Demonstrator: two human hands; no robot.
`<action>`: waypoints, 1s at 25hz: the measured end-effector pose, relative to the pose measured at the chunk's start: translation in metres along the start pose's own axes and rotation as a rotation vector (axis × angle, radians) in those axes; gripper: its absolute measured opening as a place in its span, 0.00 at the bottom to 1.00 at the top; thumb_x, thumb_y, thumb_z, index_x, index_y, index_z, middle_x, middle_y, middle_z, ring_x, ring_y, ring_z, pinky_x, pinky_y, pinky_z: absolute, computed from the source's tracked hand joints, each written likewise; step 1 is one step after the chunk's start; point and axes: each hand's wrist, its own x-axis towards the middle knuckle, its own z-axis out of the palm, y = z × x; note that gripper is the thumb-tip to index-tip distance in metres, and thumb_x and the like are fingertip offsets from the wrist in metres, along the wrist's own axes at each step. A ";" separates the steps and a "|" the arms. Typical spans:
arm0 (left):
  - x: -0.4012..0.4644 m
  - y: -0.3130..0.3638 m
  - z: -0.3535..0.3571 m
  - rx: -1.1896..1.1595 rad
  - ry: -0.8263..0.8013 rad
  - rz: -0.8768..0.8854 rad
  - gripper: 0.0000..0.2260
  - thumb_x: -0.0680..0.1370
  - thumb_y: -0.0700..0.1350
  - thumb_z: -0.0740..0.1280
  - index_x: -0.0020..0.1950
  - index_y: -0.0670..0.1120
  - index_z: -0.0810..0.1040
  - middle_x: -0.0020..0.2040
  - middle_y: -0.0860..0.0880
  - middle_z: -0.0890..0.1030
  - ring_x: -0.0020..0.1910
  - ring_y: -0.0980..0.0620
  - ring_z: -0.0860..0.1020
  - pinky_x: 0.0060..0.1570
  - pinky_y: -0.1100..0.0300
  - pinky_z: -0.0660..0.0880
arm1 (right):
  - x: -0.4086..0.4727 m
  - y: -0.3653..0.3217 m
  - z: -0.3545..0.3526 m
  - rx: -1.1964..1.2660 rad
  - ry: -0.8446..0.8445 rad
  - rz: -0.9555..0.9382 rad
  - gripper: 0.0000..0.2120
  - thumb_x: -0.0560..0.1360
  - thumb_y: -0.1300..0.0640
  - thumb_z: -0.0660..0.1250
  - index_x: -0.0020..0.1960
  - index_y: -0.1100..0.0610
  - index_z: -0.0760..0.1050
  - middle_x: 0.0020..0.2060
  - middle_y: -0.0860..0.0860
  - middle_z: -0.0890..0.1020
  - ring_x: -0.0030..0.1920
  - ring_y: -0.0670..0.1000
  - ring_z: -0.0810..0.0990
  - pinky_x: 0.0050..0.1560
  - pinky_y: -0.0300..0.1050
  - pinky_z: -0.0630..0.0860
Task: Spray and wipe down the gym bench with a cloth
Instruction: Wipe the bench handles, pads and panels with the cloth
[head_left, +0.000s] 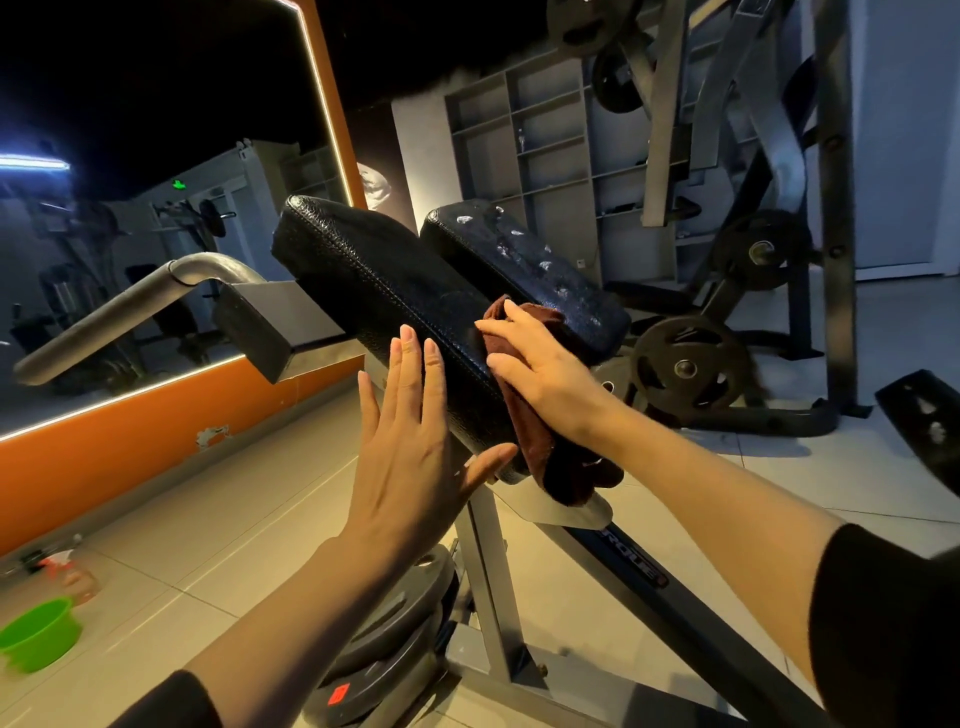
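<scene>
While the right hand (545, 374) presses the cloth (540, 441) flat-fingered at the pad's (374, 280) three o'clock edge, the left hand (410, 441) braces, fingers spread; cloth looks soft, limp; bunch it mid-fold.

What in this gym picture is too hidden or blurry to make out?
Head view only:
- Spray bottle on the floor at the left edge: blurred, label unreadable.
- Lettering on the bench frame: partly hidden, not legible.
- Cloth: largely covered by the right hand, so its full size is hidden.
- Left hand lies flat against the pad; the palm is unseen.
</scene>
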 end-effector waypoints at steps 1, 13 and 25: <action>0.001 0.007 -0.002 0.010 0.013 -0.007 0.47 0.73 0.74 0.47 0.78 0.38 0.49 0.78 0.38 0.48 0.78 0.43 0.44 0.73 0.43 0.43 | 0.002 0.007 0.001 0.048 0.016 0.020 0.20 0.82 0.54 0.56 0.74 0.48 0.64 0.77 0.49 0.58 0.75 0.52 0.56 0.70 0.46 0.55; 0.004 0.029 0.020 0.054 0.057 0.057 0.46 0.75 0.72 0.45 0.78 0.36 0.46 0.78 0.36 0.44 0.77 0.39 0.42 0.75 0.43 0.45 | -0.036 0.040 -0.007 0.162 0.125 0.009 0.20 0.81 0.60 0.60 0.71 0.48 0.69 0.68 0.44 0.70 0.65 0.42 0.69 0.56 0.25 0.68; 0.002 0.029 0.022 0.025 0.100 0.077 0.44 0.76 0.71 0.47 0.78 0.39 0.45 0.78 0.38 0.43 0.77 0.42 0.39 0.76 0.45 0.39 | -0.040 0.038 0.002 0.207 0.181 -0.070 0.17 0.80 0.57 0.63 0.68 0.48 0.71 0.62 0.47 0.76 0.60 0.43 0.74 0.59 0.35 0.73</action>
